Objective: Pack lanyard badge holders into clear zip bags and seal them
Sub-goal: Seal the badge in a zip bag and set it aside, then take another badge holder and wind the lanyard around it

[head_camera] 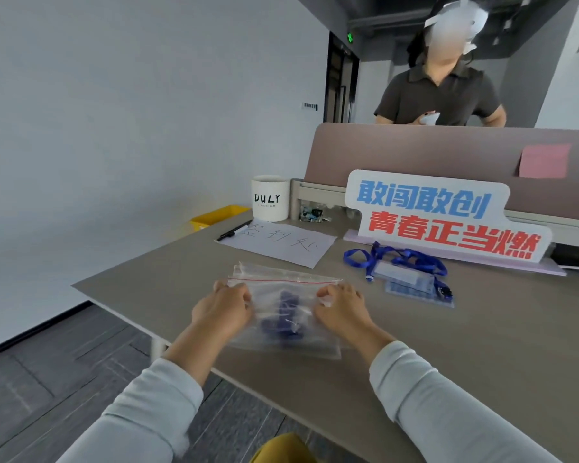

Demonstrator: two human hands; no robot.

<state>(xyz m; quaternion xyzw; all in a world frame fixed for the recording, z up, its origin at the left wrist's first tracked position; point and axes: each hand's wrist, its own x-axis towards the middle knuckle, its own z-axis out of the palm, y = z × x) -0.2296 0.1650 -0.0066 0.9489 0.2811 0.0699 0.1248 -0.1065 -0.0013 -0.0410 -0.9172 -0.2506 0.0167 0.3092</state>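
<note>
The clear zip bag (pixel 268 290), a blue lanyard badge holder (pixel 286 315) inside, is pinched flat on the desk (pixel 448 345) by left hand (pixel 223 309) and right hand (pixel 340 307); its red zip strip (pixel 281 280) is stretched crosswise just beyond both.

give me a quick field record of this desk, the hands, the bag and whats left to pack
zip bag: lies on table, red zip line at far edge
left hand: pinches bag's left side
right hand: pinches bag's right side
contents: blue lanyard
seal: cannot tell
unpacked: lanyard badge holders, right of bag
also: mug, pen, paper sheet, sign
</note>
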